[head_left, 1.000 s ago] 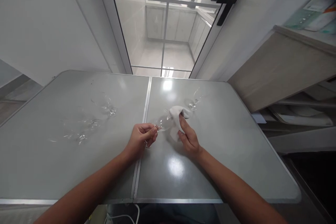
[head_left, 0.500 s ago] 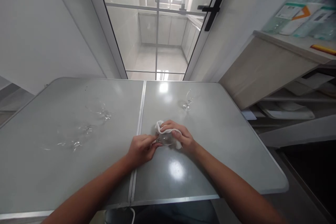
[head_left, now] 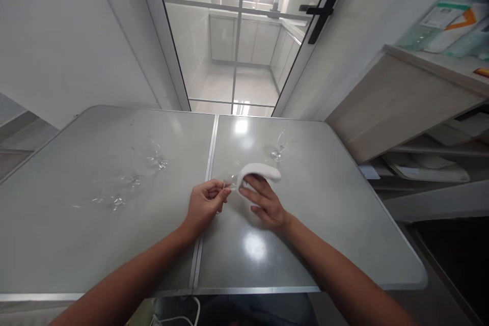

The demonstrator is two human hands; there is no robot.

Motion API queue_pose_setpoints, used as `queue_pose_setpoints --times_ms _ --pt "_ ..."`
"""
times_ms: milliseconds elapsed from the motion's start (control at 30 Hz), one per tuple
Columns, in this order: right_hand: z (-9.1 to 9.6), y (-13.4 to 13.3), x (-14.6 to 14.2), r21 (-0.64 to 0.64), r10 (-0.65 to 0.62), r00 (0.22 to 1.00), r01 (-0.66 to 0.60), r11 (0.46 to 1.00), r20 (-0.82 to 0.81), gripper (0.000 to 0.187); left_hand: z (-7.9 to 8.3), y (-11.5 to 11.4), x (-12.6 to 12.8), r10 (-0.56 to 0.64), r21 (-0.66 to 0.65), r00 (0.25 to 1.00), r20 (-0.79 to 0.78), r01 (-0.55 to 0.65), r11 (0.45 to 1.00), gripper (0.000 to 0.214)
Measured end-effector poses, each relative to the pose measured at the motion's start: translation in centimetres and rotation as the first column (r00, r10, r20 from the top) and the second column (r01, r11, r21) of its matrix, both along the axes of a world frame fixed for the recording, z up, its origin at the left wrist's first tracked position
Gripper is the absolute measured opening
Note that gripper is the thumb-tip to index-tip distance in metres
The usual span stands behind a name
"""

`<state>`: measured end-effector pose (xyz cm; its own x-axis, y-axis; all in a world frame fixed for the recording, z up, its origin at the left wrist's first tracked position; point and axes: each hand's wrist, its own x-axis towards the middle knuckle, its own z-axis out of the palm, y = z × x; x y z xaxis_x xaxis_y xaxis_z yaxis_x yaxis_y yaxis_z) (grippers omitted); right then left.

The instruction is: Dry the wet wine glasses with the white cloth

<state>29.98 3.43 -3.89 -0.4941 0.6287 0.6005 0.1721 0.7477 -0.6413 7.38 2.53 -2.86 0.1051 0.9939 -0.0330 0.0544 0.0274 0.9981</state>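
Since half a second ago, your white cloth (head_left: 262, 169) has swung over the clear glass (head_left: 232, 181), hiding most of it; wiping looks unfinished. Left hand (head_left: 205, 205): fingers pinched on its stem, above the bench (head_left: 313, 234). Right hand (head_left: 269, 206): fingers half-curled, holding the cloth.

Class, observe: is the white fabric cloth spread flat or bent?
Bent: the white fabric cloth curves around the right hand.

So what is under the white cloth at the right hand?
Part of a clear wine glass shows between the left hand and the white cloth. Whatever lies beneath the cloth and the right hand is covered.
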Motion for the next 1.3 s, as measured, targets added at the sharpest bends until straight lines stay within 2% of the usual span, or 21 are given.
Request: queue_pose_setpoints --times_ms 67,167,233,300,333,400,467,533,567,633,667,700,800,867,1000,1067,1200,1300 --pt "0.4 0.3 0.0 0.155 -0.029 0.985 0.002 0.988 0.167 0.049 -0.1 -0.3 0.1 -0.014 0.067 0.994 -0.104 0.021 0.998 0.03" --pt "1.4 0.5 -0.3 0.185 -0.121 0.968 0.08 0.98 0.221 0.046 -0.8 -0.9 0.2 0.029 0.291 0.94 -0.34 0.076 0.954 0.024" --pt "2.0 0.5 -0.5 0.081 -0.101 0.984 0.09 0.993 0.144 0.036 -1.3 -1.2 0.3 0.055 0.405 0.889 -0.455 0.151 0.902 0.017" --pt "2.5 0.4 -0.5 -0.125 -0.046 0.999 0.048 0.991 0.015 0.031 -1.8 -1.4 0.4 0.048 0.458 0.856 -0.515 0.227 0.859 0.016" --pt "2.6 0.4 -0.6 -0.249 -0.024 0.998 0.008 0.969 -0.061 0.033 -1.9 -1.5 0.4 0.036 0.47 0.849 -0.528 0.257 0.845 0.016" --pt "2.7 0.2 -0.8 -0.494 -0.022 0.973 -0.098 0.864 -0.23 0.041 -1.8 -1.6 0.4 0.007 0.47 0.853 -0.523 0.281 0.837 0.016" --pt "2.5 -0.2 -1.2 -0.67 -0.103 0.912 -0.212 0.712 -0.398 0.047 -1.6 -1.5 0.4 -0.014 0.449 0.88 -0.474 0.255 0.856 0.015" --pt "2.2 -0.5 -1.7 -0.76 -0.198 0.844 -0.316 0.568 -0.499 0.053 -1.2 -1.3 0.4 -0.047 0.393 0.912 -0.408 0.222 0.893 0.016" --pt "2.0 -0.7 -1.9 -0.78 -0.227 0.824 -0.35 0.519 -0.52 0.057 -1.1 -1.2 0.4 -0.069 0.356 0.925 -0.375 0.213 0.91 0.018" --pt "1.4 -1.0 -2.2 -0.801 -0.232 0.826 -0.363 0.477 -0.513 0.064 -0.8 -1.0 0.5 -0.111 0.285 0.939 -0.325 0.209 0.936 0.025" --pt "1.1 -1.1 -2.3 -0.804 -0.221 0.843 -0.339 0.489 -0.49 0.066 -0.7 -0.9 0.5 -0.121 0.261 0.942 -0.313 0.208 0.943 0.028" --pt "0.7 -1.2 -2.3 -0.795 -0.204 0.867 -0.292 0.532 -0.455 0.066 -0.6 -0.9 0.6 -0.117 0.254 0.944 -0.31 0.2 0.946 0.03" --pt "-0.3 -1.3 -2.3 -0.693 -0.146 0.932 -0.136 0.708 -0.332 0.06 -0.6 -0.8 0.6 -0.073 0.28 0.936 -0.343 0.176 0.944 0.032" --pt "-0.7 -1.1 -2.3 -0.629 -0.118 0.95 -0.095 0.772 -0.288 0.061 -0.9 -0.7 0.6 -0.051 0.305 0.925 -0.377 0.176 0.936 0.035" --pt "-1.0 -0.7 -2.6 -0.533 -0.038 0.968 -0.105 0.84 -0.249 0.061 -1.3 -0.7 0.5 -0.04 0.331 0.887 -0.46 0.214 0.919 0.031" --pt "-1.1 -0.6 -2.7 -0.48 -0.005 0.977 -0.1 0.871 -0.212 0.06 -1.5 -0.6 0.5 -0.028 0.376 0.852 -0.522 0.26 0.889 0.026" --pt "-1.3 -0.4 -2.8 -0.451 -0.004 0.993 -0.048 0.891 -0.114 0.057 -1.9 -0.3 0.5 0.024 0.447 0.738 -0.675 0.382 0.809 0.026" --pt "-1.3 -0.3 -2.7 -0.447 -0.029 0.998 -0.001 0.895 -0.062 0.05 -2.1 -0.2 0.3 -0.025 0.414 0.694 -0.72 0.458 0.787 0.03"
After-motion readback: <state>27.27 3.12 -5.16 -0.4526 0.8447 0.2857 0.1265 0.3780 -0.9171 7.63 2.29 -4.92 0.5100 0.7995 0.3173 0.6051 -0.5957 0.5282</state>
